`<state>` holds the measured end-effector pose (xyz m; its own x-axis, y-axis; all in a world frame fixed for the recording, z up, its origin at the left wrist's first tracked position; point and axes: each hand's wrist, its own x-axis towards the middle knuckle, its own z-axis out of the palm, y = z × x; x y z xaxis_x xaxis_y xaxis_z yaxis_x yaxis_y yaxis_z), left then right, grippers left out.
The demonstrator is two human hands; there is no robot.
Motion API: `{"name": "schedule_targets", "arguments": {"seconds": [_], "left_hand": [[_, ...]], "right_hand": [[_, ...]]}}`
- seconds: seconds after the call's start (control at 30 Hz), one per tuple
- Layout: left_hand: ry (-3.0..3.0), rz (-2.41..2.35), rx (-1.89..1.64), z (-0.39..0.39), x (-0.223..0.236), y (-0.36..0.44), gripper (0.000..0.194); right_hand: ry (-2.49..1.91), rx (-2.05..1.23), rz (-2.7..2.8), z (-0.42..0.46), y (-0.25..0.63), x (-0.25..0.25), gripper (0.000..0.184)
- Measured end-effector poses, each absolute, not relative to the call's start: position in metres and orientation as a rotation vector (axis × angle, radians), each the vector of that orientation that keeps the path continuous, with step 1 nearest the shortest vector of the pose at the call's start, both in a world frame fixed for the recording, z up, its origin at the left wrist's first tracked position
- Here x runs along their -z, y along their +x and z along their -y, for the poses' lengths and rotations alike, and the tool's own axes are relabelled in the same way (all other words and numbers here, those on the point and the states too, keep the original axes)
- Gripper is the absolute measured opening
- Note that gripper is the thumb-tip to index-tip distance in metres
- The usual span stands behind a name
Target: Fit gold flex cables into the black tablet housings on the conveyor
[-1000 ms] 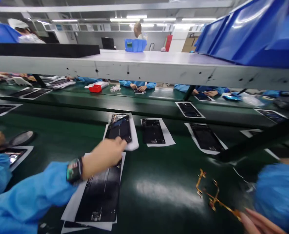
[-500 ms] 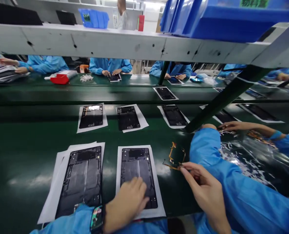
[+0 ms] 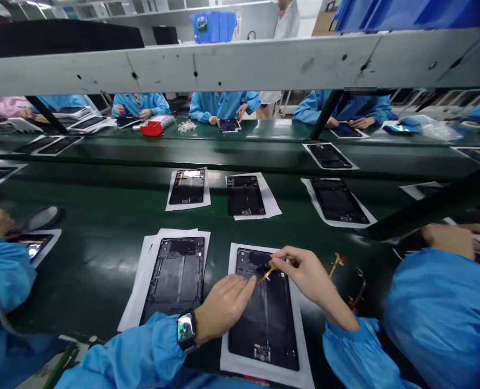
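Near the surface's (image 3: pixel 89 292) front edge, the nearly closed right grip (image 3: pixel 304 270) pinched the strip (image 3: pixel 268 273), slanting toward the left grip (image 3: pixel 225 302), its hold unclear.

A pale shelf (image 3: pixel 223 73) spans the view, bearing a long black object (image 3: pixel 57 37) on the left, a small blue bin (image 3: pixel 213 27) near the middle and larger blue bins (image 3: pixel 413 15) at the upper right. Beneath it, on the far side of the dark green bench (image 3: pixel 102 194), people in blue sleeves sit working. In front of them stands a red box (image 3: pixel 151 128), with a small pile of white pieces (image 3: pixel 187 126) to its right. Farther right lie a blue packet (image 3: pixel 400 129) and clear plastic (image 3: pixel 440 129). One co-worker's blue sleeve (image 3: pixel 5 275) shows at the left edge, another's sleeve (image 3: pixel 446 302) at the right.
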<state>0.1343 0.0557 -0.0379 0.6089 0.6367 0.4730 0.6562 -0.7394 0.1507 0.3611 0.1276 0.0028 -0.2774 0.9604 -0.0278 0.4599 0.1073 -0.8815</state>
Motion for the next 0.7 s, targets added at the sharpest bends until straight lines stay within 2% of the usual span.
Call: {"name": "schedule_targets", "arguments": {"seconds": [0.13, 0.4, 0.7], "left_hand": [[-2.755, 1.047, 0.636, -0.06, 0.033, 0.115, 0.027], [-2.778, 1.046, 0.463, -0.07, 0.045, 0.115, 0.025], [-2.873, 1.092, 0.453, -0.076, 0.048, 0.114, 0.023]], "right_hand": [[-1.416, -1.152, 1.979, -0.156, 0.326, 0.02, 0.011], [-1.638, -0.98, 2.189, -0.183, 0.288, 0.041, 0.007], [-1.931, -0.918, 2.294, -0.2, 0.285, 0.035, 0.019]]}}
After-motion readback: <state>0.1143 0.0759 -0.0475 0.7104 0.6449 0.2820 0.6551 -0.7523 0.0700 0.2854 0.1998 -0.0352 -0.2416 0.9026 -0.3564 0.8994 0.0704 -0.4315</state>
